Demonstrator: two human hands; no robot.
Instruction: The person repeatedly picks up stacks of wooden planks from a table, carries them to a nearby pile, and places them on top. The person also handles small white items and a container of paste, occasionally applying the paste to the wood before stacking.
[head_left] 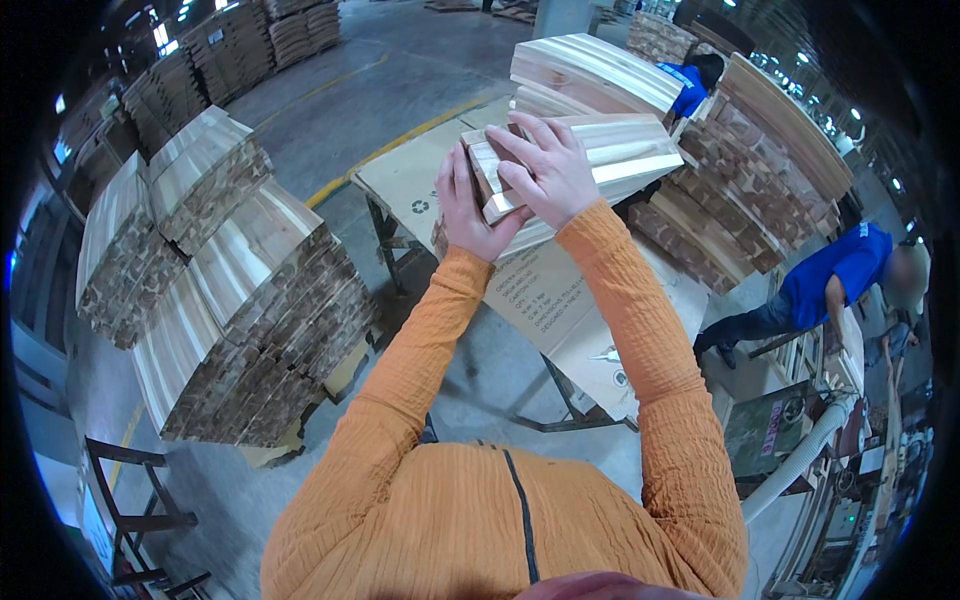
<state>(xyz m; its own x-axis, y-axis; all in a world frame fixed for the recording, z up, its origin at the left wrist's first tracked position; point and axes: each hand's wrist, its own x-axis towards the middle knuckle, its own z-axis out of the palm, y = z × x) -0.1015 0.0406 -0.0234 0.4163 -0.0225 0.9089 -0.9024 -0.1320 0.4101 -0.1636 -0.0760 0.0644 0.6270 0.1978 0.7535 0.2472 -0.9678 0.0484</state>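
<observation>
A bundle of long, pale wooden boards lies on a cardboard-covered table, its near end toward me. My left hand cups the left side of that end, fingers up along it and thumb near its lower corner. My right hand reaches over the top from the right, fingers bent across the board ends. Both hands touch the same bundle, and the palms hide part of the wood. Just behind it rises a taller pile of boards.
Stacks of wooden boards stand on the floor at left, a dark chair frame nearer me. More timber is piled at right. A person in blue bends beside a machine with a hose; another blue-clad person is behind the piles.
</observation>
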